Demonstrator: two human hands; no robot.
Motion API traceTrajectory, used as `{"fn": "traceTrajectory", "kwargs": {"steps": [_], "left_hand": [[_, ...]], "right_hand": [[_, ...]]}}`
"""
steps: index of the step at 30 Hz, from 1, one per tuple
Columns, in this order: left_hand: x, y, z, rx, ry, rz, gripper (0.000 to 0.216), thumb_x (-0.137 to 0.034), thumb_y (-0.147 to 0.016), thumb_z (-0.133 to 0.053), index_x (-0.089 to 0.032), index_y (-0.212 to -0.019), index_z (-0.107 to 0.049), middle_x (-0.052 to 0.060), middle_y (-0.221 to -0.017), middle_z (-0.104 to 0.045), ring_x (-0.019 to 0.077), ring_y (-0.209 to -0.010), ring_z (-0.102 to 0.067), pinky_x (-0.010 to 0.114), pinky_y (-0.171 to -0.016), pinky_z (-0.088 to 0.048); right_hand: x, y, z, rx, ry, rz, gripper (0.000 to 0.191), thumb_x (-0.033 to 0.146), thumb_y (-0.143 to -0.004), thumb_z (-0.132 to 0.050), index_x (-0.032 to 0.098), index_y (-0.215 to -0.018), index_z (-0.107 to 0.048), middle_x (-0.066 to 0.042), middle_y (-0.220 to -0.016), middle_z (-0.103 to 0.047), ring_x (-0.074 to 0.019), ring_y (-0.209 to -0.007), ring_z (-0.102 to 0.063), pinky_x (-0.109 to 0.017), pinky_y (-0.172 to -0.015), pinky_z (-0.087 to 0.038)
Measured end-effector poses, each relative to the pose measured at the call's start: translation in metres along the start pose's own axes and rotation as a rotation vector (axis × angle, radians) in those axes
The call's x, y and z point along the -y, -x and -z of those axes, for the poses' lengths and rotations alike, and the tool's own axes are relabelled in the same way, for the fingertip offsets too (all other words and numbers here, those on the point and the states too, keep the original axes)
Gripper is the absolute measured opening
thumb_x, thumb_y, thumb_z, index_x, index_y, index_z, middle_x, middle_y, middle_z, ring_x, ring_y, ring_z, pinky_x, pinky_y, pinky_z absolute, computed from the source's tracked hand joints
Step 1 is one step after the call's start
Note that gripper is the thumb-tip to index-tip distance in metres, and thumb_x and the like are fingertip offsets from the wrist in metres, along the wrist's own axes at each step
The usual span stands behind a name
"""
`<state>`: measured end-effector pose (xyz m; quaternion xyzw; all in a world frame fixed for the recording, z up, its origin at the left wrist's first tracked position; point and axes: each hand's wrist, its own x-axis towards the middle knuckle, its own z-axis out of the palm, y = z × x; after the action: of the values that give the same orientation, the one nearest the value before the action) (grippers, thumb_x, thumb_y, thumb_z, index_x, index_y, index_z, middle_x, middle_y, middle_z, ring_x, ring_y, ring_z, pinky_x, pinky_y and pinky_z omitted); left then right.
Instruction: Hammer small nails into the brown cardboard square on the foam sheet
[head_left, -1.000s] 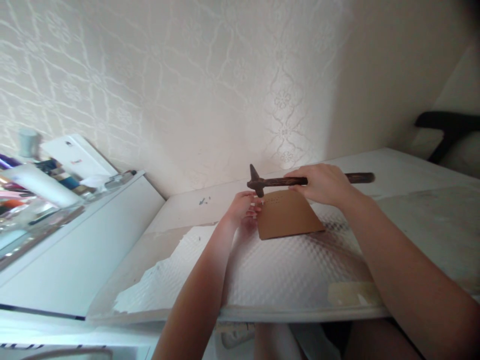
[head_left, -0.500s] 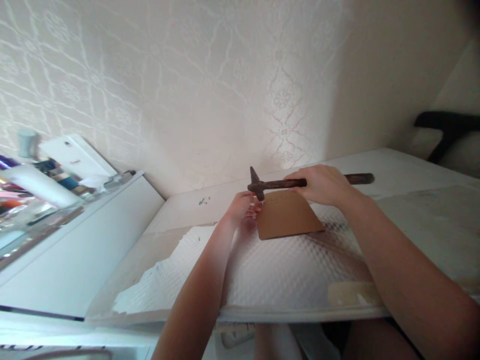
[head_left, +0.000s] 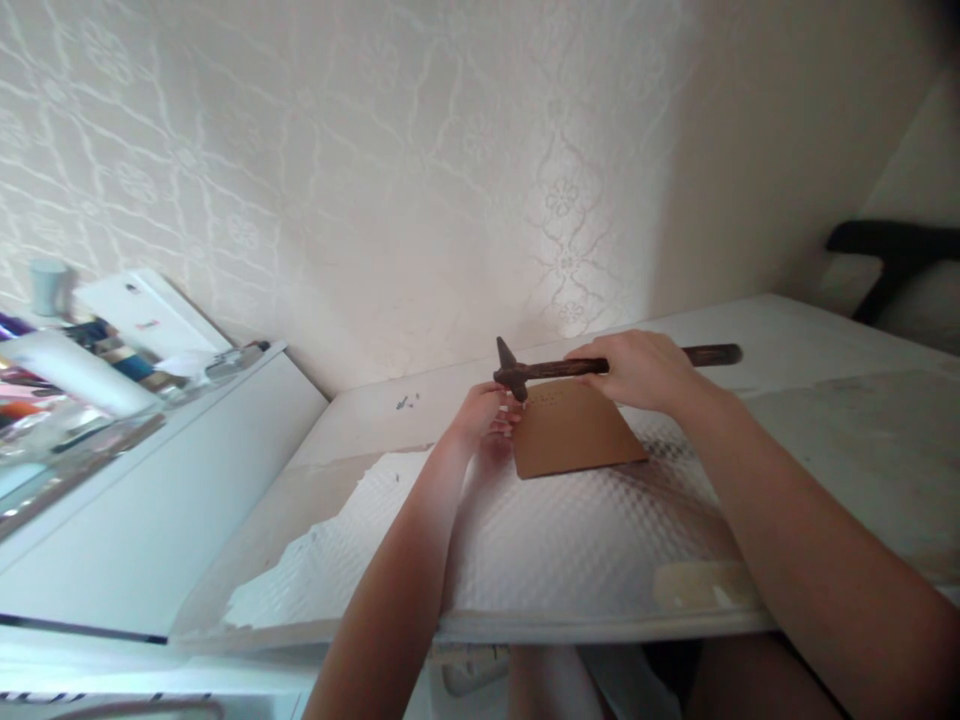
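Observation:
My right hand (head_left: 637, 370) is wrapped round the dark handle of a hammer (head_left: 559, 370), held level over the far part of a brown board (head_left: 577, 435). Rows of small marks run along the board's far side. At the board's far left corner, my left hand (head_left: 484, 410) has its fingers bent and pinched together just below the hammer head. What those fingers grip is too small and partly covered by the head. Under the board lies a white quilted sheet (head_left: 540, 560).
Several small grey pieces (head_left: 407, 402) lie on the table near the wall. To the left, a white cabinet (head_left: 165, 510) carries a white box (head_left: 154, 310) and assorted tubes and bottles. A black chair armrest (head_left: 892, 245) shows at the right.
Almost nothing differs. The hammer and both hands keep their places, with only a very slight shift of the whole view to the left.

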<state>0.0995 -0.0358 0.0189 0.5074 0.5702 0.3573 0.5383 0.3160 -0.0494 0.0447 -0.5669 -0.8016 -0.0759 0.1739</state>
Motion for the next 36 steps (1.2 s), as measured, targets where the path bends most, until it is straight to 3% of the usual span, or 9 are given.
{"fn": "traceTrajectory", "kwargs": {"steps": [4, 11, 17, 36], "left_hand": [[0.0000, -0.0001, -0.0003, 0.006, 0.014, -0.002, 0.009, -0.012, -0.071, -0.062, -0.015, -0.077, -0.057, 0.007, -0.083, -0.067, 0.0080, -0.054, -0.057, 0.020, -0.048, -0.040], [0.0009, -0.0008, 0.0005, 0.004, 0.002, -0.006, 0.008, -0.012, -0.072, -0.061, -0.014, -0.079, -0.062, 0.007, -0.083, -0.067, 0.0075, -0.053, -0.057, 0.020, -0.049, -0.040], [-0.0004, 0.0009, -0.0001, 0.004, 0.006, -0.001, 0.009, -0.013, -0.072, -0.062, -0.015, -0.080, -0.059, 0.006, -0.083, -0.068, 0.0087, -0.055, -0.058, 0.020, -0.048, -0.041], [0.0000, 0.0006, 0.0005, 0.012, -0.034, -0.013, 0.010, -0.011, -0.074, -0.055, -0.013, -0.083, -0.060, 0.007, -0.083, -0.066, 0.0086, -0.056, -0.058, 0.019, -0.048, -0.042]], "right_hand": [[-0.0003, 0.0004, 0.0010, -0.060, -0.021, -0.016, 0.035, 0.039, -0.082, -0.050, 0.036, -0.112, -0.068, -0.001, -0.099, -0.072, -0.0238, -0.086, -0.065, -0.031, -0.063, -0.041], [0.0007, -0.0002, 0.0016, 0.019, 0.012, -0.012, 0.036, 0.039, -0.081, -0.051, 0.037, -0.112, -0.068, -0.001, -0.095, -0.073, -0.0240, -0.084, -0.065, -0.031, -0.062, -0.040], [0.0005, -0.0003, 0.0032, -0.029, 0.017, -0.022, 0.037, 0.040, -0.081, -0.050, 0.038, -0.114, -0.067, 0.000, -0.098, -0.072, -0.0232, -0.086, -0.064, -0.031, -0.065, -0.041], [0.0005, -0.0004, 0.0018, 0.009, 0.015, -0.006, 0.036, 0.038, -0.081, -0.050, 0.037, -0.112, -0.068, -0.001, -0.094, -0.073, -0.0234, -0.083, -0.064, -0.030, -0.062, -0.039]]}}
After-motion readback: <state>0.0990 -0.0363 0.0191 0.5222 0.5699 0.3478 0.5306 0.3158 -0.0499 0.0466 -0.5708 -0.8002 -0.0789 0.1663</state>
